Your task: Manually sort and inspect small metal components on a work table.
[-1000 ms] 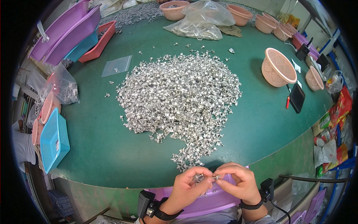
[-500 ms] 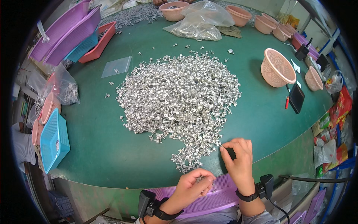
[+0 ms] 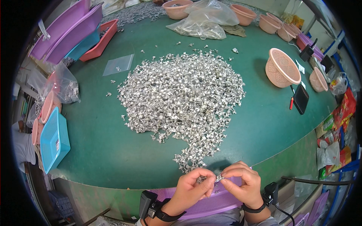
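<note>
A large heap of small silver metal parts (image 3: pixel 177 98), each with a flat head and a short stem, covers the middle of the green table, and a narrow tongue of it runs toward me. At the near edge, my left hand (image 3: pixel 193 188) is curled around several of these parts. My right hand (image 3: pixel 244 184) pinches one silver metal part (image 3: pixel 218 177) between thumb and fingertips. Both hands' fingertips meet at this part. Beneath them, a purple perforated basket (image 3: pixel 213 205) sits at the table edge, partly hidden by my hands.
A peach basket (image 3: pixel 282 69), a black flat device (image 3: pixel 301 99) and a red-tipped tool (image 3: pixel 291 103) lie on the right. At left are a blue basket (image 3: pixel 55 141) and stacked purple baskets (image 3: pixel 73 35). Clear plastic bags (image 3: pixel 200 22) lie at the back; a small flat bag (image 3: pixel 118 65) lies beside the heap.
My right hand has moved from the heap's near right edge down and back to my left hand, bringing a metal part. The left hand has stayed nearly in place.
</note>
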Tool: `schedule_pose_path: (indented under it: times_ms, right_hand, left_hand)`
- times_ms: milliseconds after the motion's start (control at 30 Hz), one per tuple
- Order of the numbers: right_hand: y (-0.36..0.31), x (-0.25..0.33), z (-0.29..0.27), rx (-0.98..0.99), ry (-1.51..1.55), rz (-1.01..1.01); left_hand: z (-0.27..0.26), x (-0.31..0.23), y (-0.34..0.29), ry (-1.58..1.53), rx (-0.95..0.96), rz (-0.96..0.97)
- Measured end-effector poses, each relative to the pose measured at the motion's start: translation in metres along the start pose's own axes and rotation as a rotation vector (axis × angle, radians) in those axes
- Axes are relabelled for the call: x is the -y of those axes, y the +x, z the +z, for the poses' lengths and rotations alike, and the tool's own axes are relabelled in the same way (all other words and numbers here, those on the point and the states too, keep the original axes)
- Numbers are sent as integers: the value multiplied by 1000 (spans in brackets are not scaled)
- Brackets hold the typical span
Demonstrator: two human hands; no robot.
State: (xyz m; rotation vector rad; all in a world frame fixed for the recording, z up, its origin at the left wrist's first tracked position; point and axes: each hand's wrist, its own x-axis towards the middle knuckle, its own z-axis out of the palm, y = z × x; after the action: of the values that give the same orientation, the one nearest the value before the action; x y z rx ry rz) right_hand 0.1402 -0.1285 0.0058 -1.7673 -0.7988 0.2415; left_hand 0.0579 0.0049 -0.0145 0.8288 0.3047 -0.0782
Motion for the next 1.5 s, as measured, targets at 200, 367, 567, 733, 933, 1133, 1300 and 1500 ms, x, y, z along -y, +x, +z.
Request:
schedule_pose_path:
  times_ms: [200,367,567,733,933,1133,1300,1500]
  right_hand:
    - [-3,-1,1,-3,94,46]
    - [-4,-1,2,-6,126,57]
    - [-6,-3,3,-40,141,26]
    - [-6,-2,1,-21,140,18]
    - [-7,-3,0,1,135,1]
    - [-7,-3,0,3,123,-5]
    - [-9,-2,1,10,116,-29]
    - [-9,-2,1,29,144,-2]
  left_hand:
    - [1,-2,-2,82,-3,13]
    - [2,-4,-2,120,-15,-7]
    - [4,-5,-1,145,-41,-65]
    - [4,-6,-1,178,-65,-79]
    - [-1,-2,-2,117,-17,-59]
    - [5,-6,-1,148,-75,-74]
    - [1,-2,0,66,1,-82]
    - [1,-4,-2,94,-37,-77]
